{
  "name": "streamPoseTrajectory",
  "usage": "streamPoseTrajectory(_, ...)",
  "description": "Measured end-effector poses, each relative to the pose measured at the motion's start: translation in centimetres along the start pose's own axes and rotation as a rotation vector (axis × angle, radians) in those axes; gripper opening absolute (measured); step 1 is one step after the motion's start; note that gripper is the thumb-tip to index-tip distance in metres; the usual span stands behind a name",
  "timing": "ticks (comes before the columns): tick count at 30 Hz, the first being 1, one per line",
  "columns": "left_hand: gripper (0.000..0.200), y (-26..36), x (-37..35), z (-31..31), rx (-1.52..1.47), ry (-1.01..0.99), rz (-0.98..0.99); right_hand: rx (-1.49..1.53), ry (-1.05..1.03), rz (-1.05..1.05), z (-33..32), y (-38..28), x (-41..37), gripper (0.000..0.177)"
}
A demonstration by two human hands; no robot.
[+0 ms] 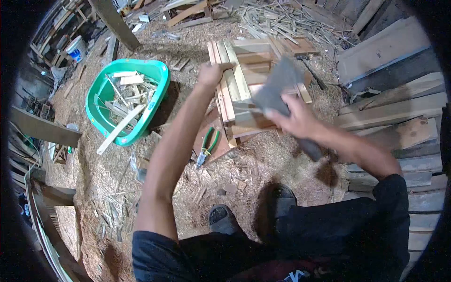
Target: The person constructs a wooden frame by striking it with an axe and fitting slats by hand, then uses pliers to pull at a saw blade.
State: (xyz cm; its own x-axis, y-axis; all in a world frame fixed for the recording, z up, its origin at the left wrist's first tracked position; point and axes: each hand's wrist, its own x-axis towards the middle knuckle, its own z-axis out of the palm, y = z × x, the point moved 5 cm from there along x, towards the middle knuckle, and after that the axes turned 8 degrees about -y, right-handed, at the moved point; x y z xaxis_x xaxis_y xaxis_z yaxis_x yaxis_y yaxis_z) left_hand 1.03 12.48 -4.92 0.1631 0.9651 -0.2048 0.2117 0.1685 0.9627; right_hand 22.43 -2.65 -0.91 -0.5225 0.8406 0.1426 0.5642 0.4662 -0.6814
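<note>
My right hand (pixel 298 117) is wrapped round the dark handle of a hatchet (pixel 282 82). Its broad grey blade, blurred by motion, passes over a wooden crate (pixel 256 58) made of pale slats. My left hand (pixel 213 74) is closed on the slats at the crate's left side, its fingertips partly hidden. Beneath the crate lies a brown board (pixel 213 123). On that board, near the crate's lower left corner, rest pliers (pixel 206 146) with green handles.
A green tub (pixel 162 91) full of wood offcuts stands to the left, one long strip jutting over its rim. Stacked planks (pixel 394 110) line the right side. Thin sticks (pixel 275 21) are heaped at the back. Wood shavings cover the floor around my sandals (pixel 223 218).
</note>
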Motion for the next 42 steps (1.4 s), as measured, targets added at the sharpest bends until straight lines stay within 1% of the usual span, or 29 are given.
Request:
streamPoseTrajectory(1, 0.042, -1.2, 1.5, -0.5, 0.262, 0.072, 0.013, -0.024, 0.027, -0.089, 0.8, 0.6, -1.5, 0.042)
streamPoseTrajectory(2, 0.042, -1.3, 1.4, -0.4, 0.148, 0.031, 0.037, -0.14, 0.05, -0.24, 1.6, 1.1, -3.4, 0.044)
streamPoseTrajectory(4, 0.041, -1.4, 0.6, 0.6, -0.092, -0.053, 0.081, -0.018, -0.407, 0.059, 4.4, 5.4, -7.1, 0.044)
streamPoseTrajectory(5, 0.041, -2.9, 2.1, 0.5, -0.09, -0.063, 0.071, -0.097, -0.55, 0.003, 5.8, 6.9, -9.1, 0.045)
streamPoseTrajectory(6, 0.041, -2.8, 1.7, 0.6, -0.151, -0.062, 0.042, -0.177, -0.693, -0.057, 7.3, 8.2, -10.8, 0.047)
streamPoseTrajectory(8, 0.042, -2.0, 0.6, 0.8, -0.262, -0.066, -0.009, -0.393, -0.907, -0.122, 10.1, 9.1, -13.0, 0.048)
streamPoseTrajectory(11, 0.045, -1.1, 0.1, 0.6, -0.182, -0.043, 0.045, -0.43, -0.996, -0.149, 12.6, 10.2, -14.1, 0.047)
streamPoseTrajectory(14, 0.046, -0.6, -0.4, 0.5, -0.131, -0.059, 0.04, -0.503, -1.029, -0.21, 14.3, 12.7, -13.6, 0.039)
streamPoseTrajectory(15, 0.045, -0.6, -0.1, 0.1, -0.045, 0.024, 0.05, -0.542, -1.014, -0.062, 14.7, 13.3, -13.0, 0.034)
streamPoseTrajectory(18, 0.044, -0.6, 0.1, 0.0, 0.303, -0.016, 0.208, -0.636, -0.699, -0.144, 14.8, 12.6, -12.0, 0.025)
streamPoseTrajectory(19, 0.044, 1.3, -2.8, 0.6, 0.181, 0.014, 0.074, -0.891, -0.862, -0.268, 12.6, 6.6, -10.7, 0.021)
streamPoseTrajectory(20, 0.042, -0.3, -1.5, 1.2, 0.15, 0.031, 0.181, -0.64, -0.902, -0.132, 10.7, 2.6, -8.7, 0.02)
streamPoseTrajectory(21, 0.043, 0.2, -2.8, 1.8, 0.12, 0.027, 0.208, -0.382, -0.932, 0.009, 9.0, -0.9, -7.1, 0.02)
streamPoseTrajectory(22, 0.044, 1.3, -4.6, 2.5, 0.089, 0.021, 0.242, -0.247, -0.675, 0.007, 5.3, -5.4, -4.6, 0.019)
streamPoseTrajectory(23, 0.043, 1.9, -5.7, 3.1, 0.103, 0.066, 0.252, -0.123, -0.411, 0.004, 2.0, -7.8, -2.3, 0.019)
streamPoseTrajectory(25, 0.04, 2.7, -8.0, 4.1, 0.137, 0.152, 0.279, -0.192, 0.129, -0.222, -2.8, -8.0, 1.2, 0.022)
streamPoseTrajectory(26, 0.04, 2.6, -8.8, 4.8, 0.09, 0.124, 0.311, 0.053, 0.213, -0.134, -4.4, -7.2, 2.8, 0.025)
streamPoseTrajectory(27, 0.039, 2.6, -9.5, 5.4, 0.044, 0.095, 0.345, -0.088, 0.372, -0.089, -4.6, -4.1, 3.7, 0.03)
streamPoseTrajectory(29, 0.034, 2.5, -10.6, 6.7, -0.012, 0.065, 0.427, 0.345, 0.255, 0.264, -3.5, -0.2, 4.6, 0.033)
streamPoseTrajectory(30, 0.034, 2.4, -11.0, 7.2, -0.05, 0.034, 0.418, 0.567, 0.193, 0.438, -2.3, 1.6, 4.6, 0.035)
streamPoseTrajectory(31, 0.034, 2.4, -11.4, 7.7, -0.09, 0.002, 0.406, 0.739, 0.223, 0.203, -1.3, 1.9, 5.0, 0.037)
streamPoseTrajectory(32, 0.034, 2.4, -11.9, 8.1, -0.133, -0.025, 0.39, 0.719, 0.273, 0.144, -0.7, 2.9, 4.9, 0.033)
streamPoseTrajectory(34, 0.034, 2.6, -12.5, 8.6, -0.082, -0.045, 0.377, 0.895, 0.209, 0.296, -0.4, 2.9, 4.4, 0.031)
streamPoseTrajectory(36, 0.034, 2.3, -12.3, 9.0, -0.077, -0.064, 0.397, 0.968, 0.272, 0.204, 0.1, 2.5, 4.0, 0.03)
streamPoseTrajectory(37, 0.035, 2.1, -12.6, 9.1, -0.107, -0.074, 0.347, 1.001, 0.303, 0.158, 0.2, 2.4, 3.7, 0.029)
streamPoseTrajectory(40, 0.035, 2.3, -13.5, 9.4, -0.129, -0.07, 0.389, 0.964, 0.32, 0.16, 0.3, 2.5, 2.9, 0.029)
streamPoseTrajectory(42, 0.036, 2.4, -14.8, 9.7, -0.073, -0.061, 0.404, 0.795, 0.34, 0.103, 0.0, 2.0, 2.0, 0.036)
